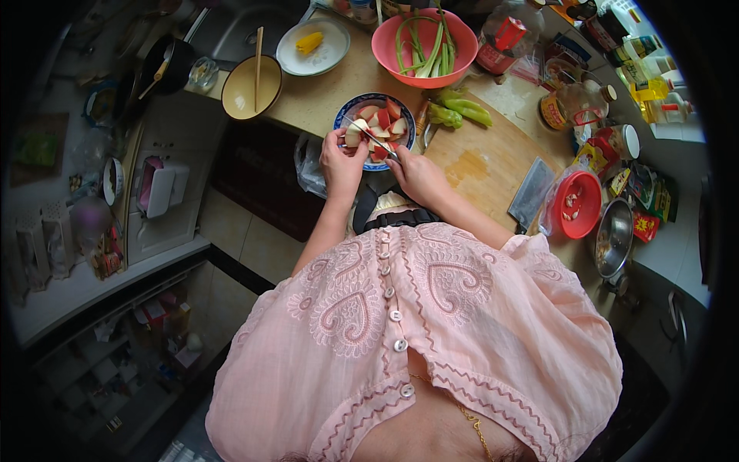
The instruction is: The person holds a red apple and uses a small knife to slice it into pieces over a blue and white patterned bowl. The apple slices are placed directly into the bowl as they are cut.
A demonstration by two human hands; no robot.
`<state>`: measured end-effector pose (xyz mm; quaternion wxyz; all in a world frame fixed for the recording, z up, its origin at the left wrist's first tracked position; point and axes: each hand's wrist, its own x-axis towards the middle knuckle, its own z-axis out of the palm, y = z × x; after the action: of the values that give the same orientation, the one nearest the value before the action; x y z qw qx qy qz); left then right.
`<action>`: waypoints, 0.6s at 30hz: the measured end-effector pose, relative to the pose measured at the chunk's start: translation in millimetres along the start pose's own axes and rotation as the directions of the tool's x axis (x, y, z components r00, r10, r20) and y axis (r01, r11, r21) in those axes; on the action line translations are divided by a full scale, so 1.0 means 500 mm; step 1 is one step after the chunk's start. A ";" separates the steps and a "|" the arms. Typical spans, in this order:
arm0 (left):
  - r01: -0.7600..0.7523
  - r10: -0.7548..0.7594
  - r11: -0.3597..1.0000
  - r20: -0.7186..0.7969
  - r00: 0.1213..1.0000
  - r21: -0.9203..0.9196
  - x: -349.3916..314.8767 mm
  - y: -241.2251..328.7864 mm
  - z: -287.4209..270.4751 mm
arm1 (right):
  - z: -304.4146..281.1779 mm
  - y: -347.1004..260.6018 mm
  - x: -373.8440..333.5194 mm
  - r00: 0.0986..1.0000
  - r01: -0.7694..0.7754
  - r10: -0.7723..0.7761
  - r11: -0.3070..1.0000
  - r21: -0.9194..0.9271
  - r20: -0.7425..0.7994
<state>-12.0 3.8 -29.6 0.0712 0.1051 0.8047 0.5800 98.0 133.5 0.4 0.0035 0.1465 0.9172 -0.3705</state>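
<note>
My left hand (343, 163) pinches a pale apple piece (352, 138) above the left side of a blue-rimmed bowl (412, 123). Red-skinned apple chunks (392, 109) fill that bowl, which stands at the near edge of the counter. In my right hand (419, 177) is a small knife (372, 136), its handle mostly hidden by the fingers. The thin blade slants up and left over the bowl, and its tip reaches the apple piece; whether it has cut in, I cannot tell.
Right of the bowl lies a wooden cutting board (500, 146) with green peppers (466, 109) and a cleaver (533, 192). Behind stand a pink bowl (381, 55) of green onions and a white plate (332, 63). A yellowish bowl (237, 88) with chopsticks sits left; a red bowl (581, 223) sits right.
</note>
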 end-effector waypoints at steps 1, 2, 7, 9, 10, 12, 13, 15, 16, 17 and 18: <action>-0.010 0.010 1.000 -0.014 1.000 0.008 0.000 -0.002 0.002 | 0.000 0.001 0.000 1.000 -0.004 0.004 1.000 -0.005 -0.001; -0.025 0.026 0.999 -0.020 0.999 0.045 0.000 -0.005 0.002 | 0.000 0.001 0.000 1.000 -0.009 0.009 1.000 -0.010 -0.001; -0.049 0.053 0.993 -0.037 0.998 0.107 -0.001 0.003 -0.001 | 0.001 0.003 0.000 1.000 -0.002 0.002 1.000 -0.028 0.017; -0.062 0.069 0.983 -0.039 0.997 0.171 -0.002 0.021 -0.004 | 0.002 0.002 0.001 1.000 0.000 0.001 1.000 -0.029 0.021; -0.068 0.077 0.977 -0.038 0.996 0.202 -0.003 0.031 -0.005 | 0.001 0.001 0.001 1.000 0.001 0.000 1.000 -0.027 0.020; -0.097 0.103 0.976 -0.020 0.994 0.197 -0.012 0.051 -0.002 | -0.002 -0.004 0.001 1.000 -0.008 0.008 1.000 -0.025 0.022; -0.112 0.117 0.974 -0.011 0.993 0.195 -0.014 0.056 -0.001 | -0.007 -0.010 0.003 1.000 -0.015 0.016 1.000 -0.024 0.024; -0.112 0.124 0.965 -0.035 0.992 0.236 -0.008 0.034 -0.004 | -0.006 -0.012 0.003 0.999 -0.025 0.026 0.999 -0.029 0.038; -0.113 0.129 0.957 -0.041 0.991 0.267 -0.003 0.032 -0.009 | -0.002 -0.010 0.001 0.998 -0.027 0.028 0.999 -0.035 0.050; -0.114 0.133 0.948 -0.046 0.990 0.299 -0.001 0.032 -0.012 | 0.001 -0.008 0.000 0.998 -0.029 0.031 0.999 -0.042 0.061; -0.097 0.112 0.958 -0.042 0.993 0.271 -0.005 0.035 -0.011 | 0.000 -0.009 0.000 0.998 -0.034 0.036 0.999 -0.036 0.052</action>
<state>-9.2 3.6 -11.4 0.0025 0.1395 0.8707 0.4715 96.8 130.4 3.2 0.0367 0.1527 0.9205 -0.3577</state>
